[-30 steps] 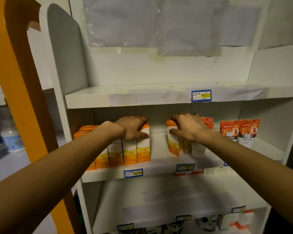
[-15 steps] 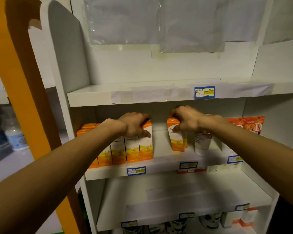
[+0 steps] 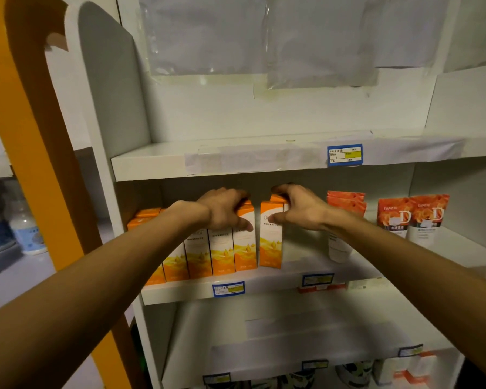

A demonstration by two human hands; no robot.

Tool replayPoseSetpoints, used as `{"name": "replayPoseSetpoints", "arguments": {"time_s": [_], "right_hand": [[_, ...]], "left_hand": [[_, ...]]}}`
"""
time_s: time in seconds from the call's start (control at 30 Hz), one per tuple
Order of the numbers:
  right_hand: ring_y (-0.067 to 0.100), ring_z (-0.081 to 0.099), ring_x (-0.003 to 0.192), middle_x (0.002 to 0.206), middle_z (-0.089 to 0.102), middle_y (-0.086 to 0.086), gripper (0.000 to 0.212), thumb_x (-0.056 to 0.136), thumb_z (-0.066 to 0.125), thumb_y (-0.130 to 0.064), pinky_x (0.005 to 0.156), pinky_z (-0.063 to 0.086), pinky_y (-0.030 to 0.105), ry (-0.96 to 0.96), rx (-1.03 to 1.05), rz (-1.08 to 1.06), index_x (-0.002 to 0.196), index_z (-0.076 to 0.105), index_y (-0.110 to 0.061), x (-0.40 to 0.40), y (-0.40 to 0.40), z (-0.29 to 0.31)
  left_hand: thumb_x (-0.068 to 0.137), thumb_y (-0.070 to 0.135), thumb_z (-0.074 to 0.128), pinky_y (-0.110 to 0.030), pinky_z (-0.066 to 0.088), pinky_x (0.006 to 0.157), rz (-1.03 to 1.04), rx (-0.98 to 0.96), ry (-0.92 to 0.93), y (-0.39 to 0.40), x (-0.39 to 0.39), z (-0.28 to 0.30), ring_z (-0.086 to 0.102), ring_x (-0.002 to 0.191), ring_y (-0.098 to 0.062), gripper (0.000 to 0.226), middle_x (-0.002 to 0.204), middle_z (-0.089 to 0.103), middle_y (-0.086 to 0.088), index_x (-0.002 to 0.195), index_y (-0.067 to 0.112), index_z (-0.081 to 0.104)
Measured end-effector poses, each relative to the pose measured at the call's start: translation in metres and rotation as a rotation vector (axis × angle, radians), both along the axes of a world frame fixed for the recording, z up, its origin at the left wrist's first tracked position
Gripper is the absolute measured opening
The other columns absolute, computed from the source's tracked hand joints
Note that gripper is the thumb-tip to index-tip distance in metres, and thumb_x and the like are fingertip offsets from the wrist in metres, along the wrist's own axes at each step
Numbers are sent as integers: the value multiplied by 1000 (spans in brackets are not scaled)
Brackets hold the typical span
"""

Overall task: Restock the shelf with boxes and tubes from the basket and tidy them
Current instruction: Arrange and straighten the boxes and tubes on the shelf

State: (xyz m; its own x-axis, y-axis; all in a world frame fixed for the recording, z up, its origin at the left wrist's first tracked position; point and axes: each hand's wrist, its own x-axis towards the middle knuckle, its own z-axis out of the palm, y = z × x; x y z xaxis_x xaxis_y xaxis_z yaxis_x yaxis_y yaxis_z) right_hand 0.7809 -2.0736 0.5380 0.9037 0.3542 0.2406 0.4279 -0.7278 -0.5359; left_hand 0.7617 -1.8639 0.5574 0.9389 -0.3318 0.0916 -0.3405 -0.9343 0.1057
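On the middle shelf (image 3: 264, 287) stands a row of orange and white boxes (image 3: 208, 256). My left hand (image 3: 225, 210) grips the top of the row's rightmost boxes, thumb down on the front face. A short gap to the right stand two more orange boxes (image 3: 270, 242), one behind the other; my right hand (image 3: 298, 210) holds their tops, thumb on the front box. White tubes with orange tops (image 3: 413, 217) stand upright at the shelf's right end, and another tube (image 3: 345, 203) shows behind my right wrist. No basket is in view.
The top shelf (image 3: 264, 161) carries a blue price tag (image 3: 344, 154) and taped paper. The shelf below (image 3: 306, 332) holds only a flat white sheet. More products sit at the bottom. An orange post (image 3: 40, 164) stands left, with bottles (image 3: 26, 228) beyond it.
My right hand has slid the two orange boxes left, narrowing the gap to the row. The camera has shifted, bringing the tubes at the right into fuller view. My left hand stays on the row.
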Motion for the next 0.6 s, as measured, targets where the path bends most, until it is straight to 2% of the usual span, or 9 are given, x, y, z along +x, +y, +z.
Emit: {"name": "replayPoseSetpoints", "arguments": {"time_s": [0.1,0.17,0.2,0.27,0.33,0.47,0.6], "right_hand": [[26,47,132,152,39,9,92,79,81,-23,103,47,34,-19,104,-46,153,27,-16,0,-1,-14],[24,46,133,154,36,6,102,77,83,-23,103,48,36,36,246,-44,156,19,-19,-2,0,-24],[21,52,127,150,43,5,104,78,83,-21,98,50,34,87,330,-26,157,15,-21,-3,1,-28],[12,62,105,125,60,0,102,80,80,-14,83,54,25,206,458,15,156,12,-20,-7,4,-35],[7,62,94,109,61,-7,94,81,79,-12,72,54,20,243,478,29,154,20,-18,-7,6,-41],[9,64,96,110,64,-3,76,81,79,-12,74,56,24,268,488,38,144,37,-15,-4,10,-47],[10,66,91,106,65,-2,70,81,78,-6,67,57,22,305,496,65,139,41,-16,-2,4,-41]], "left_hand": [[84,48,73,-40,53,95,-8,12,-11,0,1,-1,62,110,-21,65,126,64,0,138,22,48],[85,47,73,-39,53,95,-7,0,0,0,0,-1,62,110,-21,64,126,64,0,138,22,48],[85,46,73,-39,53,95,-7,-3,2,-1,-1,-1,62,111,-21,63,126,64,0,138,22,48],[85,46,73,-39,52,95,-6,-6,2,-1,-2,-1,62,111,-21,63,127,63,0,138,22,48],[85,45,73,-40,52,96,-2,-9,0,-1,-3,-1,62,112,-22,65,128,63,-1,139,22,47],[85,45,73,-38,53,95,3,-13,6,-1,-4,-1,62,114,-22,68,130,62,-1,142,23,44],[85,41,75,-37,52,95,3,-49,31,-1,-5,0,61,115,-22,69,131,61,-2,143,22,43]]}}
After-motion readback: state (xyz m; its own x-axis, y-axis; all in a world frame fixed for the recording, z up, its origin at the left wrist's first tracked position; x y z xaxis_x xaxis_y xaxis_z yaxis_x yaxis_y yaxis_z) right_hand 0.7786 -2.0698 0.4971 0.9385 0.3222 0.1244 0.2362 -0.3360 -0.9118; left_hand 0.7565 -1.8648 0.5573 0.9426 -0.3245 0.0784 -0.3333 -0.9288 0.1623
